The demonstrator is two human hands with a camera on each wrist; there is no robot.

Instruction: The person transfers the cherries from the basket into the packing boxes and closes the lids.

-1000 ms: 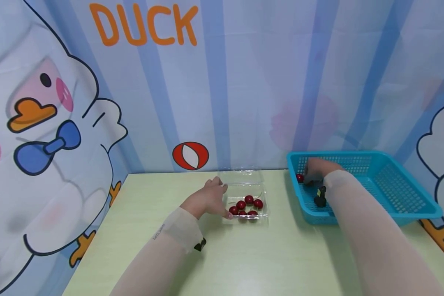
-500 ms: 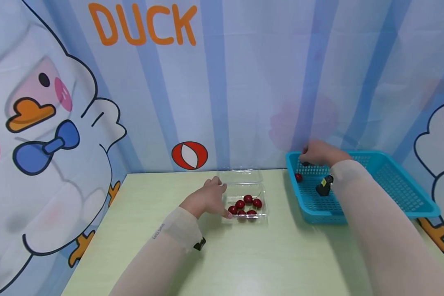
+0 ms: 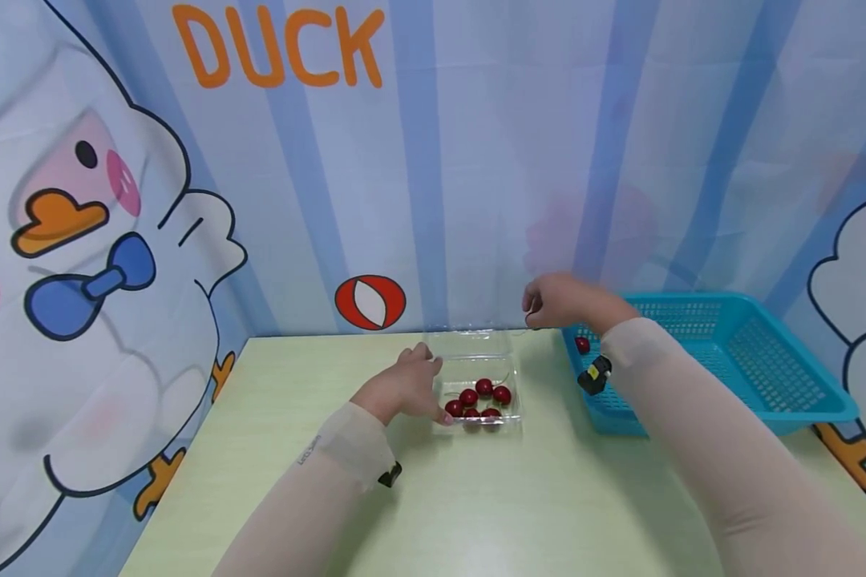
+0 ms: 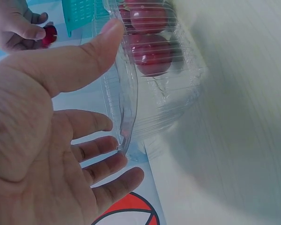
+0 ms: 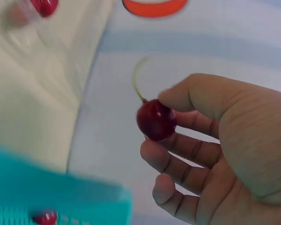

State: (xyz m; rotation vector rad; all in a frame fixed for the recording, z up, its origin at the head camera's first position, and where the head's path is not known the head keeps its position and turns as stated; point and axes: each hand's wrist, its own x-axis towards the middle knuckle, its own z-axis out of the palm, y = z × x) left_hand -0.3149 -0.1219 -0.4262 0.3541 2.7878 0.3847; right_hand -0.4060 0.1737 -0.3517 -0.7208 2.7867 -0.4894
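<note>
We could lose the smooth cherry (image 5: pixel 156 120) if the right grip (image 3: pixel 564 301) pinches loosely, left grip (image 3: pixel 406 386) spread against box (image 3: pixel 471 370).

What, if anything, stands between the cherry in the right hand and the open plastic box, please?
Nothing visible does. The right hand pinches the cherry outside the blue basket, and the clear box is open, its lid folded back. The left hand touches the box's left side, leaving most of the opening uncovered.

Downward head view, close wrist views, shared cherries (image 3: pixel 469 397)
</note>
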